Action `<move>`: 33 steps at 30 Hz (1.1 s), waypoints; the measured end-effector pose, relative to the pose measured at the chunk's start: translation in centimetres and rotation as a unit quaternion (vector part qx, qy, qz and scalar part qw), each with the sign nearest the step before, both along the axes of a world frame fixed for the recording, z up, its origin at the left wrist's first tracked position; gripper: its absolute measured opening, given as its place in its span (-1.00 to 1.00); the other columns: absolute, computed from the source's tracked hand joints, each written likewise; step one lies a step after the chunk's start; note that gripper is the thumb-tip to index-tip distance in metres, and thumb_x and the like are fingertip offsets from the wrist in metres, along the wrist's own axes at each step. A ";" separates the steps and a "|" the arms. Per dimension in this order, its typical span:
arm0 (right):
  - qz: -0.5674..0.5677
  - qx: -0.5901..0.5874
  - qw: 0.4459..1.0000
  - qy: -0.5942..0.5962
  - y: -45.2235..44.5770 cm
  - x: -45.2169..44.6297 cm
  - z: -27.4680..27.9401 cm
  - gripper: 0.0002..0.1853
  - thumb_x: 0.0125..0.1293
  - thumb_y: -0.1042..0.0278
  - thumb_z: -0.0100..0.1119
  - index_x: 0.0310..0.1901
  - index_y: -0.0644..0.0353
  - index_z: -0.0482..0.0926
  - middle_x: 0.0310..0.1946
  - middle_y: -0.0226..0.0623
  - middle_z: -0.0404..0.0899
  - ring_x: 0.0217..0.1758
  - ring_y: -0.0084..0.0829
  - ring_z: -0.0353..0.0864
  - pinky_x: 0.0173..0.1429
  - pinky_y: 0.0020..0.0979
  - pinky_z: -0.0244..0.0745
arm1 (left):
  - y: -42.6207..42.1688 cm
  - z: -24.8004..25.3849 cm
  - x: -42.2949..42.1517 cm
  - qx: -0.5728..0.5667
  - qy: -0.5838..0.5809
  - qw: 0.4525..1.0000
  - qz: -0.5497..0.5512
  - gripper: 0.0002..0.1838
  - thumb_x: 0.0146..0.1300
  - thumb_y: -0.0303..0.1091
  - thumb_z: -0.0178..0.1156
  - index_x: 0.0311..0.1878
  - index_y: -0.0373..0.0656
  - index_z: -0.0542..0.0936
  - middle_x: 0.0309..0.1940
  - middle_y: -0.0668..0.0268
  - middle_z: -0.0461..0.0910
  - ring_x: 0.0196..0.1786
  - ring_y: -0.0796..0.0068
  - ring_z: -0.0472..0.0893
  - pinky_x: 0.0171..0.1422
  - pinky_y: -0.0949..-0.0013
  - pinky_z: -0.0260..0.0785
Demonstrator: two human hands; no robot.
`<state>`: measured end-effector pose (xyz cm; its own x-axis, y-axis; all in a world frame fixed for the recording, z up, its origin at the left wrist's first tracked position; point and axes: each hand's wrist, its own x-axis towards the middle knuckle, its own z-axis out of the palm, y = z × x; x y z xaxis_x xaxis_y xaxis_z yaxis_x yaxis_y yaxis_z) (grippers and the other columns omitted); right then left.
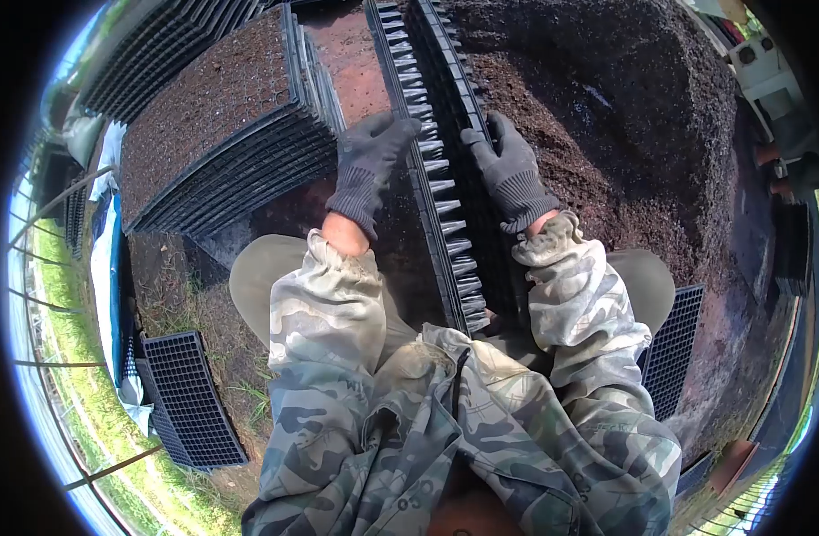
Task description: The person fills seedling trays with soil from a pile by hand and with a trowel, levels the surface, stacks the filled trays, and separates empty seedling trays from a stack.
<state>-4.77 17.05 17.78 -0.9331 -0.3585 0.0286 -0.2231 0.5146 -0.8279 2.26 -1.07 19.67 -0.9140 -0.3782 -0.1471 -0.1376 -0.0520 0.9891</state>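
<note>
Two black plastic seedling trays stand on edge in front of me, the left tray [421, 192] and the right tray [449, 58], with rows of cell pockets showing in the gap between them. My left hand [372, 165], in a dark grey knit glove, has its fingers closed over the left tray's rim. In a matching glove, my right hand [509, 170] grips the right tray's edge, thumb towards the gap. Parts of the fingers are hidden behind the rims. Close to my left hand is a stack of soil-filled trays [222, 98].
A large heap of dark soil [606, 107] lies to the right. More stacked trays [155, 58] rise at the upper left. One tray [195, 397] rests on the ground at lower left, another [673, 353] beside my right knee. Another person's hand [771, 170] shows at far right.
</note>
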 end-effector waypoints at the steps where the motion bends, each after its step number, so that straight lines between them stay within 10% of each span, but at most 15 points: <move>1: -0.033 0.037 0.996 0.073 -0.8 0.6 -0.4 -0.37 0.31 -0.03 0.12 0.16 0.39 0.37 -0.07 0.09 0.57 -0.05 -0.10 0.62 0.10 -0.26 0.46 | 0.5 1.1 0.3 0.014 -0.015 1.000 0.016 -0.66 0.13 -0.26 0.30 -0.11 -0.31 0.65 -0.34 0.35 0.65 -0.32 0.61 0.57 -0.18 0.52 0.42; 11: -0.061 0.016 0.996 -0.064 -2.8 -0.5 -8.0 -0.22 0.13 -0.05 0.28 0.26 0.33 0.32 0.11 0.14 0.46 0.21 -0.03 0.46 0.28 -0.21 0.33 | 1.2 -4.4 -0.7 -0.154 -0.081 0.984 -0.047 -0.45 0.09 -0.11 0.31 0.08 -0.29 0.55 -0.16 0.21 0.62 -0.12 0.47 0.56 0.02 0.42 0.41; 17: -0.081 -0.205 0.965 -0.144 1.9 -4.6 -9.7 -0.50 0.28 0.23 0.25 0.16 0.34 0.44 -0.16 -0.29 0.61 -0.12 -0.54 0.55 0.04 -0.49 0.44 | -4.1 -5.0 1.0 -0.024 -0.037 0.992 0.115 -0.50 0.07 -0.27 0.21 0.09 -0.30 0.56 -0.17 0.20 0.63 -0.15 0.43 0.56 0.02 0.43 0.39; 20: -0.061 -0.186 0.979 -0.056 0.0 -1.9 -8.4 -0.50 0.26 0.23 0.28 0.18 0.27 0.46 -0.14 -0.30 0.59 -0.09 -0.53 0.54 0.06 -0.48 0.43 | -4.6 -7.8 0.7 -0.259 -0.070 0.947 0.178 -0.55 0.10 -0.29 0.19 0.07 -0.26 0.56 -0.14 0.12 0.62 -0.11 0.28 0.59 0.08 0.37 0.38; 22: -0.092 -0.110 0.989 -0.028 -1.0 0.0 -6.9 -0.52 0.26 0.26 0.28 0.19 0.19 0.47 -0.11 -0.32 0.58 -0.05 -0.53 0.53 0.09 -0.47 0.41 | -1.6 -4.9 0.6 -0.751 -0.016 0.610 0.253 -0.61 0.12 -0.29 0.20 0.03 -0.22 0.58 -0.12 0.08 0.60 -0.12 0.13 0.59 0.12 0.33 0.39; 25: -0.042 -0.202 0.964 -0.165 -1.8 -0.3 -6.6 -0.60 0.27 0.31 0.27 0.13 0.17 0.52 -0.15 -0.41 0.59 -0.12 -0.59 0.55 0.00 -0.53 0.47 | 0.7 -2.7 0.4 -0.722 0.137 0.675 0.071 -0.65 0.14 -0.25 0.22 -0.03 -0.18 0.60 -0.13 0.09 0.59 -0.11 0.08 0.58 0.11 0.28 0.41; 27: -0.059 -0.261 0.945 -0.190 -1.7 -0.6 -7.5 -0.66 0.24 0.33 0.27 0.04 0.20 0.55 -0.26 -0.41 0.61 -0.27 -0.60 0.55 -0.17 -0.55 0.46 | 2.7 -3.6 -0.3 -0.432 0.146 0.884 -0.103 -0.68 0.21 -0.19 0.20 -0.04 -0.16 0.60 -0.23 0.22 0.60 -0.22 0.32 0.58 0.01 0.39 0.43; 30: -0.103 -0.358 0.890 -0.262 -1.2 -0.6 -7.1 -0.83 0.25 0.38 0.23 -0.15 0.21 0.62 -0.41 -0.47 0.61 -0.46 -0.65 0.52 -0.37 -0.59 0.43 | 4.0 -4.2 -2.1 -0.242 -0.117 0.958 -0.095 -0.68 0.29 -0.14 0.16 -0.04 -0.15 0.61 -0.31 0.34 0.61 -0.28 0.53 0.55 -0.09 0.48 0.42; 33: -0.055 -0.247 0.911 -0.327 -0.3 -0.3 -5.0 -0.81 0.32 0.28 0.16 -0.12 0.13 0.62 -0.39 -0.49 0.59 -0.47 -0.61 0.49 -0.42 -0.53 0.42 | 3.0 -6.2 -2.9 -0.173 -0.121 0.974 -0.084 -0.67 0.34 -0.12 0.14 -0.03 -0.16 0.62 -0.32 0.40 0.62 -0.28 0.63 0.52 -0.13 0.52 0.40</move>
<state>-5.04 16.72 12.81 -0.8383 -0.3550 -0.4139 0.4310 0.0337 -0.9017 -0.61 1.88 13.42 -0.9218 -0.2907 -0.2564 -0.3466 0.3222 0.8809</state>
